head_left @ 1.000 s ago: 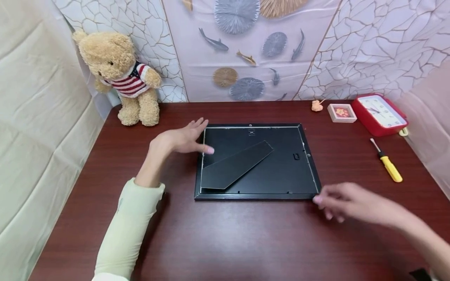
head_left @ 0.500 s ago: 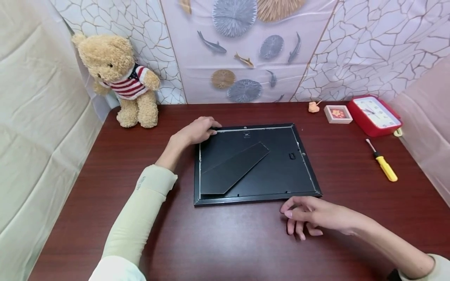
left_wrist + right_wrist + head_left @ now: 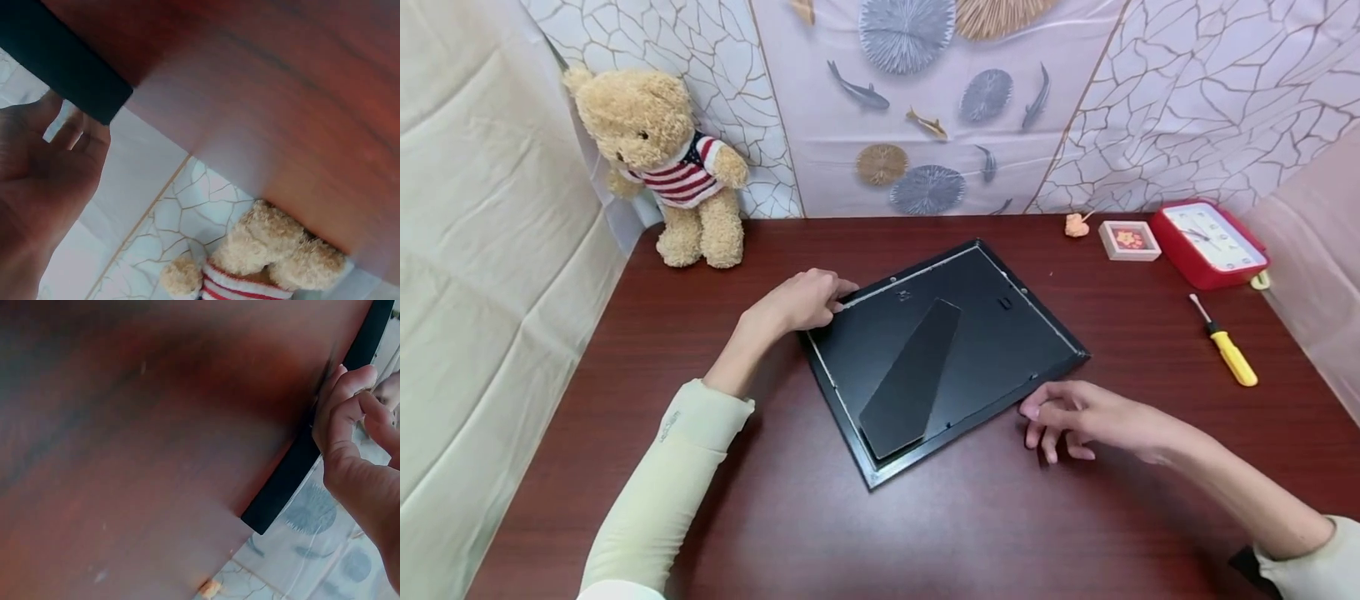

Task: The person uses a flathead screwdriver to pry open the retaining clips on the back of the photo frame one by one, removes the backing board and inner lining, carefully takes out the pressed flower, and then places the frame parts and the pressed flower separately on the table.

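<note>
A black picture frame (image 3: 958, 367) lies back side up on the table, turned at an angle. Its folded stand (image 3: 910, 379) lies against the backing. My left hand (image 3: 801, 302) holds the frame's left corner; in the left wrist view, thumb and fingers meet the frame's edge (image 3: 69, 65), their tips partly hidden behind it. Along the near right edge, my right hand (image 3: 1086, 421) touches the frame with loosely bent fingers. The right wrist view shows those fingers (image 3: 340, 403) against the black border (image 3: 281, 481).
A teddy bear (image 3: 662, 167) stands at the back left. At the right are a red clock (image 3: 1210, 242), a small box (image 3: 1129, 240), an orange trinket (image 3: 1077, 225) and a yellow-handled screwdriver (image 3: 1232, 354). Patterned cloth (image 3: 917, 108) hangs behind the dark wood table (image 3: 760, 508).
The frame has turned counter-clockwise, its right side swinging away and its near left corner coming closer. The left hand has taken hold of the corner; the right hand shifted from the right corner to the near edge.
</note>
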Demonstrator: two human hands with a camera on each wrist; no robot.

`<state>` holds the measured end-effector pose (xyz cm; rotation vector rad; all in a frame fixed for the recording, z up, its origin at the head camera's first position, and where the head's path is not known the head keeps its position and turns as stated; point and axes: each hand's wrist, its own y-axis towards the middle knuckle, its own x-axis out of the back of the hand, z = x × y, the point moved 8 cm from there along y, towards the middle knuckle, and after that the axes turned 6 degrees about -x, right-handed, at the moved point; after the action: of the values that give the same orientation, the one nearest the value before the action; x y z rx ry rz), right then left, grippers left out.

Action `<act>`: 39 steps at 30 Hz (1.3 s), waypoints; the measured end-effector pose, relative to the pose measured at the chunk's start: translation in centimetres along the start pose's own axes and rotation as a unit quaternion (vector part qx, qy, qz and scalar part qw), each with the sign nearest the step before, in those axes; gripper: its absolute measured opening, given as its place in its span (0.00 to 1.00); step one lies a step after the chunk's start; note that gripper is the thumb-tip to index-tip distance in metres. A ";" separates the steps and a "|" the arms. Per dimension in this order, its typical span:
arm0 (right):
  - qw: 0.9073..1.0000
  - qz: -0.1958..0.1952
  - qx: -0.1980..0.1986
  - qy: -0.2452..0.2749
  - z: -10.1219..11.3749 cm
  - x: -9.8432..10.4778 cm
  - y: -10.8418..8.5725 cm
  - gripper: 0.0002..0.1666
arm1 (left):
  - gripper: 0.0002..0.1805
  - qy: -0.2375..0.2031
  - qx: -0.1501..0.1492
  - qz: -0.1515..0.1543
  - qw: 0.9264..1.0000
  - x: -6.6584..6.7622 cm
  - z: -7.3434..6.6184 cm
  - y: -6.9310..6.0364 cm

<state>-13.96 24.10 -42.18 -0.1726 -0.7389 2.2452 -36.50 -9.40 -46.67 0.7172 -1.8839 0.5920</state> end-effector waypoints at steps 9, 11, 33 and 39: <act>0.999 -0.036 0.002 -0.012 0.3 4.3 0.7 0.15 | 0.39 -0.009 0.011 0.063 0.998 0.4 -5.3 -3.5; 0.999 -0.046 0.000 -0.016 0.5 5.2 1.1 0.15 | 0.40 -0.016 0.018 0.082 0.996 1.4 -7.6 -4.8; 0.955 -0.189 0.033 -0.227 5.1 7.6 5.1 0.12 | 0.64 -0.179 0.124 0.176 0.960 0.1 -13.1 -10.7; 0.943 -0.198 0.049 -0.262 5.9 7.7 5.9 0.16 | 0.67 -0.159 0.147 0.181 0.959 -0.1 -13.4 -11.3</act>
<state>-25.06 23.60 -39.81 0.5960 -0.8419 1.9351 -20.08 -8.29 -40.67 0.6903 -2.2779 1.0576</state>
